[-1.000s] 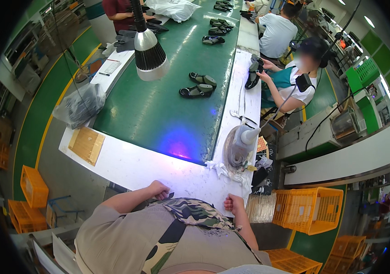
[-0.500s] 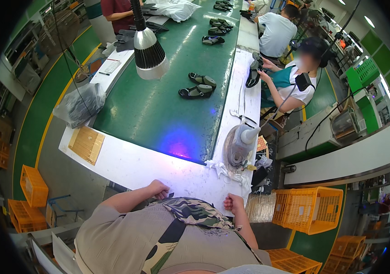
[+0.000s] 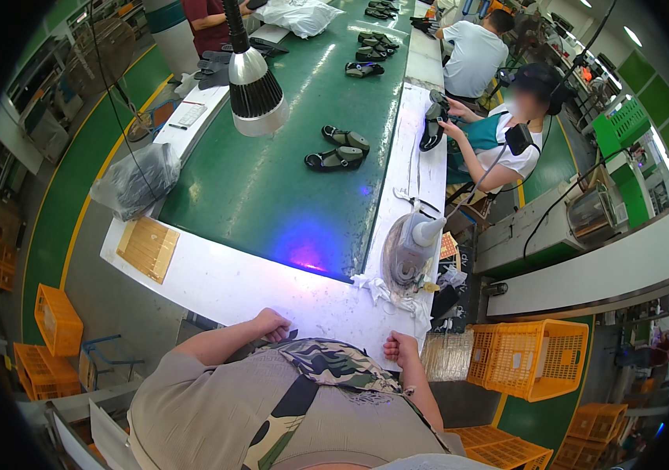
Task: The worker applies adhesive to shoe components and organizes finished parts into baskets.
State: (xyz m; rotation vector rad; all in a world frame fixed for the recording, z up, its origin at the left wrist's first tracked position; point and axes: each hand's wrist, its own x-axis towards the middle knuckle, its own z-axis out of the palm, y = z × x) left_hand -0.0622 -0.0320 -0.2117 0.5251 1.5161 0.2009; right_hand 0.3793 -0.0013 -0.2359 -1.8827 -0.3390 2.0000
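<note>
My left hand (image 3: 273, 324) is curled into a loose fist at the near edge of the white worktable (image 3: 217, 300), in front of my waist. My right hand (image 3: 402, 349) is also closed, at the table's near right edge. Nothing shows in either hand, and the palms are hidden. A dark strip lies beside my left fingers, next to the camouflage cloth (image 3: 338, 364) at my front. Beyond my hands, a pair of black sandals (image 3: 336, 160) with grey forms inside sits on the green conveyor belt (image 3: 264, 188).
A pale squeeze bottle (image 3: 422, 233) stands in a round holder at right. A lamp (image 3: 257, 98) hangs over the belt. A wooden board (image 3: 148, 248) and grey plastic bag (image 3: 140, 182) lie at left. Right of the belt, a co-worker (image 3: 499, 149) holds a black sandal (image 3: 433, 125). Orange crates (image 3: 530, 360) stand low right.
My hands have not visibly moved. The sandals on the belt have shifted very slightly toward me. At the far left, the arm of the person in the dark red top has moved.
</note>
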